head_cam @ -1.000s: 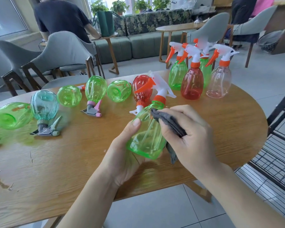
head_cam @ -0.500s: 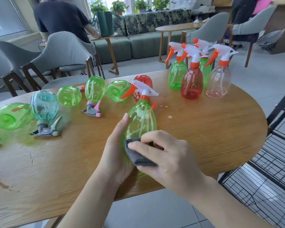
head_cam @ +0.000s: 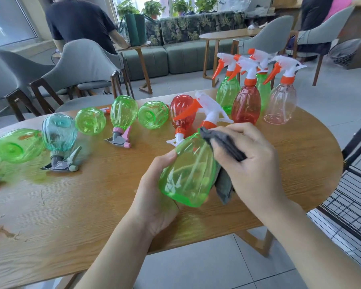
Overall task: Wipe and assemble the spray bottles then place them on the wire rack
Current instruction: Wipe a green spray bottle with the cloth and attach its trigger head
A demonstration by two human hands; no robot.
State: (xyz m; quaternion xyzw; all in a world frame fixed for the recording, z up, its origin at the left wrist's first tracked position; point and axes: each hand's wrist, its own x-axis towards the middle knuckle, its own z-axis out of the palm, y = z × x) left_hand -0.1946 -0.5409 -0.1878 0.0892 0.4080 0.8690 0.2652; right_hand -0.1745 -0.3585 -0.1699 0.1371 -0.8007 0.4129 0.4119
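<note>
The big oval wood table holds lots of bottles. At 3 o'clock, low by the floor, is the black wire rack, nearer the right hand. Four see-through plastic spray bottles w/ orange-white tops stand at 1 o'clock. The green see-through plastic spray bottle is in the middle, tilted, top pointing to 12-1 o'clock. Left hand curls under & holds it. Right hand pinches a dark grey cloth vs the bottle's right side.

Lounge or café, probably: green sofa, grey chairs, round wooden tables (window plants).
</note>
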